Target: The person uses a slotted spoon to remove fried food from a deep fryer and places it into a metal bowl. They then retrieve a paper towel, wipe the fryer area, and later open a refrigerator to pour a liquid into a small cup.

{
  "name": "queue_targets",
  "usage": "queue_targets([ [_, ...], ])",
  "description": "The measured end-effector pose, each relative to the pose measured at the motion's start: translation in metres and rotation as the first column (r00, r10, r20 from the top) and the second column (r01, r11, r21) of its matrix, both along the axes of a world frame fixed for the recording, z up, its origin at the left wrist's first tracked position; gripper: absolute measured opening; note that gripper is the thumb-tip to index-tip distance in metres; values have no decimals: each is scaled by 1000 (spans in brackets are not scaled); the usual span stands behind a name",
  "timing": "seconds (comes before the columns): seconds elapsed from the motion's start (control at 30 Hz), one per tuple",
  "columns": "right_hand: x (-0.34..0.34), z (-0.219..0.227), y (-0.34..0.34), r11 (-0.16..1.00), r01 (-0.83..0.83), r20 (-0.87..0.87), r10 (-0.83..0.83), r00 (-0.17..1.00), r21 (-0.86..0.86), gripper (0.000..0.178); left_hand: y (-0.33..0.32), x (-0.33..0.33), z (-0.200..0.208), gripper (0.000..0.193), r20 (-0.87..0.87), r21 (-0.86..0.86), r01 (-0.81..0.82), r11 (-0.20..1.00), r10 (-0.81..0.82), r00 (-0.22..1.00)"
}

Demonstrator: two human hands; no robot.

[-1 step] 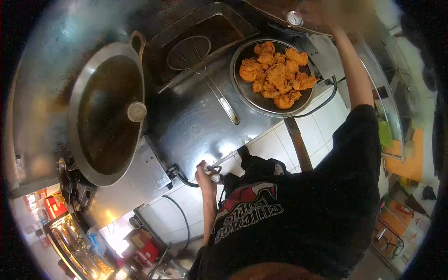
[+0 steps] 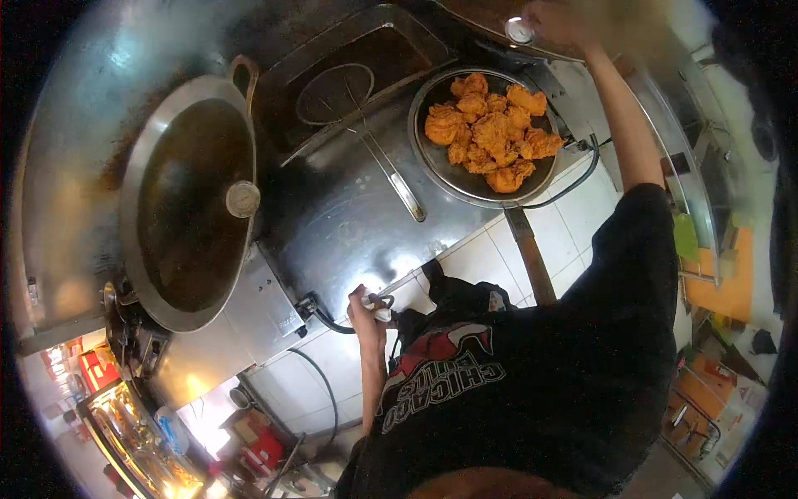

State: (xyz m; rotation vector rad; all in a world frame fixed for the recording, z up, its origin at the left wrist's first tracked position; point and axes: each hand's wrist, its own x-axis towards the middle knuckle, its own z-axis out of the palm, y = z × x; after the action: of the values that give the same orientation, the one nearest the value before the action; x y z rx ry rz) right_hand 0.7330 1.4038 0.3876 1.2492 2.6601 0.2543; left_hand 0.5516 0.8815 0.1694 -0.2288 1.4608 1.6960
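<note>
My left hand (image 2: 366,313) is closed around a small white thing at the front edge of the steel counter; the fingers mostly cover it, so its kind is unclear. My right arm reaches to the far right. There my right hand (image 2: 561,27), blurred and near the picture's edge, is beside a round dial thermometer (image 2: 519,31) at the rim of a far pan. Whether its fingers grip the dial does not show. Between the hands, a long-handled strainer bowl (image 2: 416,158) holds several pieces of golden fried chicken (image 2: 495,137).
A big wok of dark oil (image 2: 195,200) stands at left, a second dial thermometer (image 2: 243,200) on its rim. A wire skimmer (image 2: 406,195) lies across the steel counter (image 2: 332,216), its hoop over a dark rectangular basin (image 2: 366,50). Black cables (image 2: 324,382) hang by the tiled floor.
My right hand and the far dial thermometer have shifted very slightly left and up in the picture. My left hand keeps its hold; the chicken and strainer look the same.
</note>
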Motion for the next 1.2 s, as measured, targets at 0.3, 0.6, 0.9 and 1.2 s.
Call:
queue_targets([
  [0.3,-87,1,-265,610,-570,-484,323,813,-551,24,21,6,45,27,149,160,-80,984,56,987],
  [0.6,-137,-158,-413,486,-871,-722,576,383,-74,26,9,-9,56,30,227,646,-103,757,-62,972],
  [0.9,-181,-205,-524,243,-920,-709,587,392,-307,8,-129,-45,-20,24,203,358,-203,911,137,970],
  [1.2,-185,-282,-598,143,-810,-787,189,587,-569,19,-215,-48,-43,42,209,174,-257,951,219,953],
])
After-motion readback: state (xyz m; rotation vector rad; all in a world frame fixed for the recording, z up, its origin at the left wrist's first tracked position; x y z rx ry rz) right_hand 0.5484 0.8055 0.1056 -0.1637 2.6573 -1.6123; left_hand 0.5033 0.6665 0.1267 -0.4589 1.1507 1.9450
